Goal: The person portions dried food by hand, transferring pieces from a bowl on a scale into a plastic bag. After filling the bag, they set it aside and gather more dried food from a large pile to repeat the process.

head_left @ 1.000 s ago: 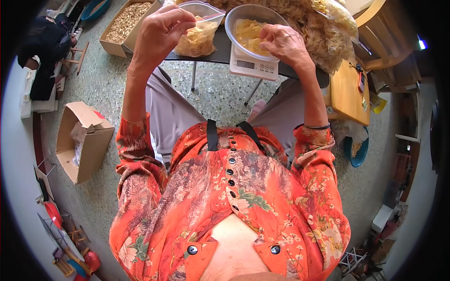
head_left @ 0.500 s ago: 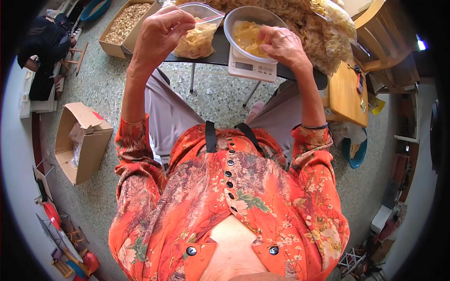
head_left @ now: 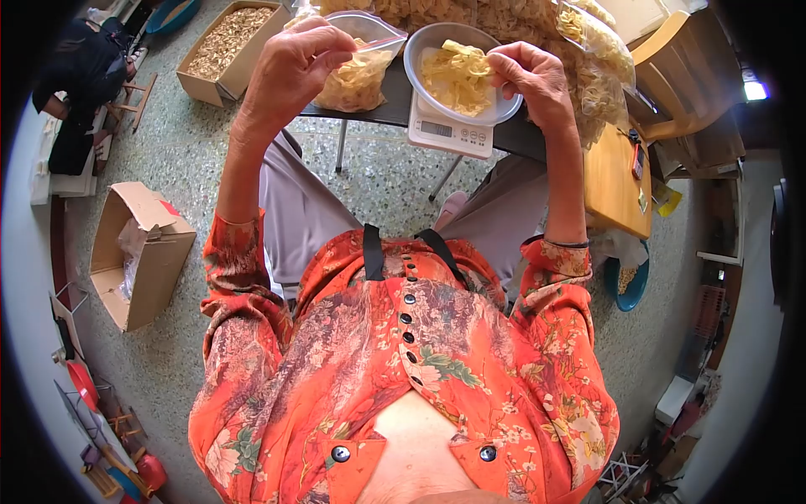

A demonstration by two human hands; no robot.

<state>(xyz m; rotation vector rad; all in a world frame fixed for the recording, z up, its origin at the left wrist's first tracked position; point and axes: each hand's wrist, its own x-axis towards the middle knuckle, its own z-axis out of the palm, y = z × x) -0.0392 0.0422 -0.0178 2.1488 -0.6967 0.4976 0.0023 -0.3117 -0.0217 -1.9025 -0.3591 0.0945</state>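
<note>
My left hand point(head_left: 304, 69) pinches the upper edge of a clear zip bag point(head_left: 357, 81) with a reddish strip along its mouth. Pale yellow-brown dried slices fill the lower part of this bag. Over the right side of a translucent bowl point(head_left: 410, 60) is my right hand point(head_left: 534, 77), thumb and fingers closed on some dried yellow slices point(head_left: 457, 76) at their near edge. The bowl sits on a white kitchen scale point(head_left: 451, 137), whose small display is too faint to read.
Large clear bags of dried slices point(head_left: 495, 18) crowd the back of the dark table point(head_left: 369, 110). At right are a wooden stool point(head_left: 617, 185) and chair point(head_left: 680, 71). Cardboard boxes point(head_left: 159, 269) stand on the floor at left, near another person point(head_left: 80, 71).
My right hand has moved up and right, from inside the bowl to its right side. The slices in the bowl look higher and more bunched. My left hand stays on the bag.
</note>
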